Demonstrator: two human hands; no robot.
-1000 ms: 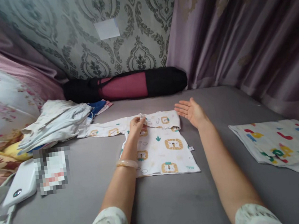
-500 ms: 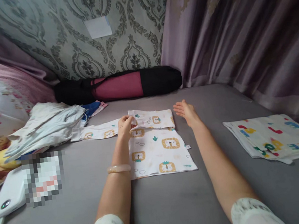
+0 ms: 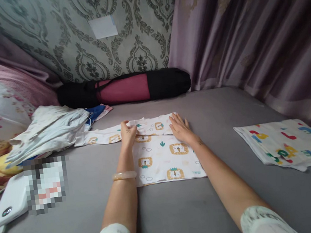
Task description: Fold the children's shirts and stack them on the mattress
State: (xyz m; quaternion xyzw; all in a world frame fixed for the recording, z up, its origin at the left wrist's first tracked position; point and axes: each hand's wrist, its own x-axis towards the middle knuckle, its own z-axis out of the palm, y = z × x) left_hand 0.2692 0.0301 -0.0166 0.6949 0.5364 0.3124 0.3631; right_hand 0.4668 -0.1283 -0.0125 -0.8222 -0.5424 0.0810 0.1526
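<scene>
A white child's shirt with a yellow lion print (image 3: 163, 161) lies flat in front of me, one sleeve stretched out to the left. Its other sleeve (image 3: 153, 126) is folded across the top. At the left shoulder, where the two sleeves meet, my left hand (image 3: 128, 134) rests on the cloth, thumb apart from the fingers; its fingertips are partly hidden. My right hand (image 3: 180, 128) lies open, palm down, on the right end of the folded sleeve. The forearm covers part of the shirt's right side.
On the right lies a folded white cloth with colourful print (image 3: 289, 141). A heap of pale clothes (image 3: 52, 131) is at the left, with a white device and cable (image 3: 11, 200) nearer me. A long black and maroon bag (image 3: 124, 89) lies along the wall.
My right hand has moved left from beside the shirt down onto the folded sleeve. My left hand has let the lifted sleeve edge down, and the sleeve lies flatter.
</scene>
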